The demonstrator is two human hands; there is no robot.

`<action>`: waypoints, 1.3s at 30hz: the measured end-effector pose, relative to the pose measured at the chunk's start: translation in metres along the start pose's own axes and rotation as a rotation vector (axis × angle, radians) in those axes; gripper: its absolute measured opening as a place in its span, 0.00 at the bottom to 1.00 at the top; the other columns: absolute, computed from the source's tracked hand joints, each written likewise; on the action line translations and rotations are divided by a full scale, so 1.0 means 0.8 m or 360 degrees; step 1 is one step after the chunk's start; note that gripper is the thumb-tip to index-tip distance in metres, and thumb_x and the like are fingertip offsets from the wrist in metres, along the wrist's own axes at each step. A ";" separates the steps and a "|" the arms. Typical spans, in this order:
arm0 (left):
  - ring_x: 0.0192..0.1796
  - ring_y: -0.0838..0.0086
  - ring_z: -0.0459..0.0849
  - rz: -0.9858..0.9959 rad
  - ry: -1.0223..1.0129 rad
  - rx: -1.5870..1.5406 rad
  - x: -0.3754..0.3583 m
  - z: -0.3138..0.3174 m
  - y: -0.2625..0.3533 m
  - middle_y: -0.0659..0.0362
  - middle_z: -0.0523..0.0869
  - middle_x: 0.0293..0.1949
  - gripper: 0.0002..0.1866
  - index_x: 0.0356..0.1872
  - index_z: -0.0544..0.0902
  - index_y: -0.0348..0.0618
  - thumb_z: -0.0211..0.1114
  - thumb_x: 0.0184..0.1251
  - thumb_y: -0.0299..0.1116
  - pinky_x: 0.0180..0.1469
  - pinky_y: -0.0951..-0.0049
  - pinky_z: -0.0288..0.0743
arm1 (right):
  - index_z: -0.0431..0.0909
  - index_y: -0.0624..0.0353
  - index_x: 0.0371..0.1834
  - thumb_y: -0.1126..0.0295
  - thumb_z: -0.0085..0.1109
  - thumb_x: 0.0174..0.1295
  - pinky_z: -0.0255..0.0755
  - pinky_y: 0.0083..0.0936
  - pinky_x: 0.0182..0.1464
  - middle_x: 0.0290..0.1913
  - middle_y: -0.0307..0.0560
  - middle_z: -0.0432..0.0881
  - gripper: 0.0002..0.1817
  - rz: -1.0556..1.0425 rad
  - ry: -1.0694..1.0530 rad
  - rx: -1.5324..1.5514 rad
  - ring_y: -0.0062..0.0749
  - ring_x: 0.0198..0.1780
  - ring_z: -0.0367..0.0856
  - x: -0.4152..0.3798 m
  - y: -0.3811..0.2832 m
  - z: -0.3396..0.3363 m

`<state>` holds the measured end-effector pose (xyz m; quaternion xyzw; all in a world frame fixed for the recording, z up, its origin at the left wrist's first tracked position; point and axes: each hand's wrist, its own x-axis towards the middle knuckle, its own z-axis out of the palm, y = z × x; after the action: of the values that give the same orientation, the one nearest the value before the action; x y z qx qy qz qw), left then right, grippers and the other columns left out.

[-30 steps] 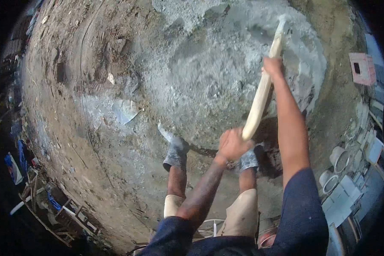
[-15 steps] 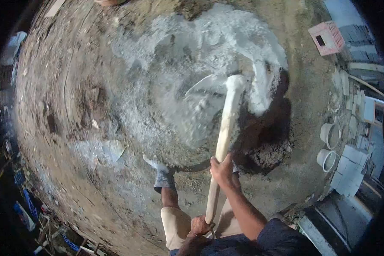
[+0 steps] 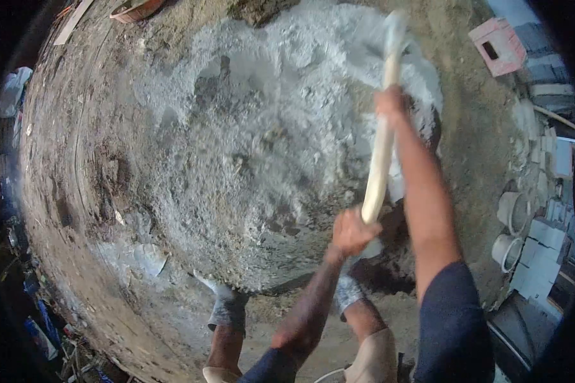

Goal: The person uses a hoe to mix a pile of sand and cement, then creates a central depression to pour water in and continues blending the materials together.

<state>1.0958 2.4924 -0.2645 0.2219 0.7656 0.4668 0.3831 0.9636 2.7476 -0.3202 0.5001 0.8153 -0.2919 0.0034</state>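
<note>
Both my hands grip the pale wooden handle of a hoe [image 3: 378, 163], held out ahead and slightly to the right. My left hand [image 3: 354, 233] is wrapped round the near end of the handle. Farther up, close to the head, my right hand [image 3: 391, 105] is closed round it, smeared by motion. The hoe's head is blurred at the far right of a grey powdery heap [image 3: 262, 147] mixed with brown soil. My legs stand at the heap's near edge, in grey boots [image 3: 229, 307].
A pink crate [image 3: 499, 48] stands at the upper right. Below it, two white buckets [image 3: 507, 253] stand beside stacked pale blocks [image 3: 535, 255]. An orange-brown basin [image 3: 137, 11] sits at the far edge. Dark wet material [image 3: 380, 271] lies by my right foot.
The hoe has swung forward and to the right, away from my body. Both hands moved out with it, and my right hand now holds nearer the head.
</note>
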 end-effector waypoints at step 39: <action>0.29 0.53 0.83 -0.0548 -0.0545 0.0744 -0.380 -0.129 0.035 0.45 0.81 0.22 0.19 0.29 0.81 0.36 0.69 0.35 0.39 0.32 0.59 0.75 | 0.51 0.67 0.53 0.64 0.57 0.54 0.75 0.29 0.21 0.30 0.57 0.74 0.31 0.0654 -0.0317 0.0932 0.35 0.22 0.79 -0.433 0.051 -0.035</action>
<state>1.1983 2.2376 -0.0964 0.2463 0.8027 0.1631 0.5181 1.1781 2.4931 -0.2131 0.6022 0.5755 -0.5533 -0.0019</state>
